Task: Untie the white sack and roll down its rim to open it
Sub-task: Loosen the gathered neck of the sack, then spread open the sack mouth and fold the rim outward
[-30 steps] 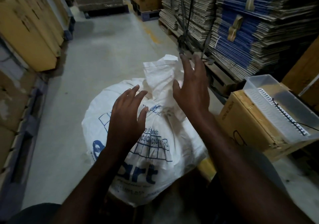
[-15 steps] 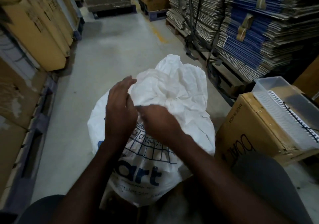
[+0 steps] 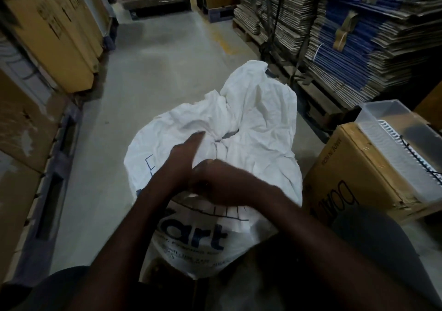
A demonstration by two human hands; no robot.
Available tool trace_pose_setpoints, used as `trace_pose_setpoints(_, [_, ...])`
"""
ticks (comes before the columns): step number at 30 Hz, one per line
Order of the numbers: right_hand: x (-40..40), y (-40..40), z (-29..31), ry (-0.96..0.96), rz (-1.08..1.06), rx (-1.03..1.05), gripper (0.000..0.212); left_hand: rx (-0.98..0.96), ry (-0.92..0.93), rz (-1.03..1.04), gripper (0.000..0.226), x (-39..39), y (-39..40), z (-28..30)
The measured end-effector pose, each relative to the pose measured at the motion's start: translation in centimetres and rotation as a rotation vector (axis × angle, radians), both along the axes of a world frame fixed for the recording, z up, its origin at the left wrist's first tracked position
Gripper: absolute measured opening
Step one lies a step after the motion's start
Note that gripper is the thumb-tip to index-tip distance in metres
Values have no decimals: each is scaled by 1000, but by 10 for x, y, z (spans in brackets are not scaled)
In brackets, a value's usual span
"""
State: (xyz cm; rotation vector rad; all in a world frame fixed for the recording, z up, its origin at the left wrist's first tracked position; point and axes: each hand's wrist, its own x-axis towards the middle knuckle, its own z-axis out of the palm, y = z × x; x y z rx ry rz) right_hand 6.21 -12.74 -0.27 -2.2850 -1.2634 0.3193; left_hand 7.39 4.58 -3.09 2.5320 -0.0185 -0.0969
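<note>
Your right hand [image 3: 222,181] bunches the white sack [image 3: 260,128] fabric; your left hand [image 3: 185,152] lies flat beside it. Yank hard and the knot beyond your fingertips may tighten.

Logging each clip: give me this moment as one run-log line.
stage: working neck | white woven sack with blue print: on floor, top bunched, rim unrolled | left hand: on sack | right hand: grip unclear
</note>
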Motion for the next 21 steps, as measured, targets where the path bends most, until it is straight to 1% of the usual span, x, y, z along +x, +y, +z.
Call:
trace_pose_setpoints(1, [8, -9, 1, -14, -62, 107, 15, 1, 11, 9, 84, 0, 2, -2])
trace_pose_setpoints(2, [17, -17, 2, -33, -140, 206, 16, 62, 14, -6, 96, -3, 2, -2])
trace_pose_setpoints(3, [27, -23, 2, -62, -224, 263, 18, 120, 16, -4, 109, -5, 3, -5])
trace_pose_setpoints(4, [38, -27, -1, -109, -293, 267, 22, 147, 34, 28, 120, -5, 6, -8])
trace_pose_setpoints(5, [49, -29, -3, -170, -338, 201, 30, 160, 58, 73, 127, -6, 7, -11])
trace_pose_setpoints(6, [59, -29, -9, -207, -358, 77, 39, 164, 85, 118, 132, -5, 8, -12])
trace_pose_setpoints(7, [67, -29, -15, -212, -367, -51, 48, 152, 122, 154, 132, -3, 9, -14])
trace_pose_setpoints(8, [73, -31, -23, -197, -381, -147, 56, 127, 161, 183, 125, -3, 9, -12])
trace_pose_setpoints(11, [73, -37, -33, -138, -442, -316, 69, -1, 280, 287, 91, 3, 18, -8])
trace_pose_setpoints(13, [59, -41, -27, -79, -483, -422, 80, 92, 338, 335, 77, 8, 34, -2])
trace_pose_setpoints(14, [52, -42, -24, -61, -480, -479, 87, 149, 342, 335, 74, 10, 40, 3])
trace_pose_setpoints(15, [43, -41, -21, -52, -457, -534, 92, 169, 329, 333, 79, 12, 45, 5])
trace_pose_setpoints(17, [23, -37, -15, 9, -384, -571, 97, 147, 283, 370, 105, 9, 41, 10])
trace_pose_setpoints(18, [14, -35, -11, 38, -345, -576, 96, 164, 232, 385, 106, 5, 32, 12])
trace_pose_setpoints(19, [7, -33, -8, 57, -311, -582, 91, 205, 150, 392, 99, 1, 22, 12])
trace_pose_setpoints(21, [4, -30, -3, 82, -269, -571, 77, 313, -64, 391, 78, -4, 3, 15])
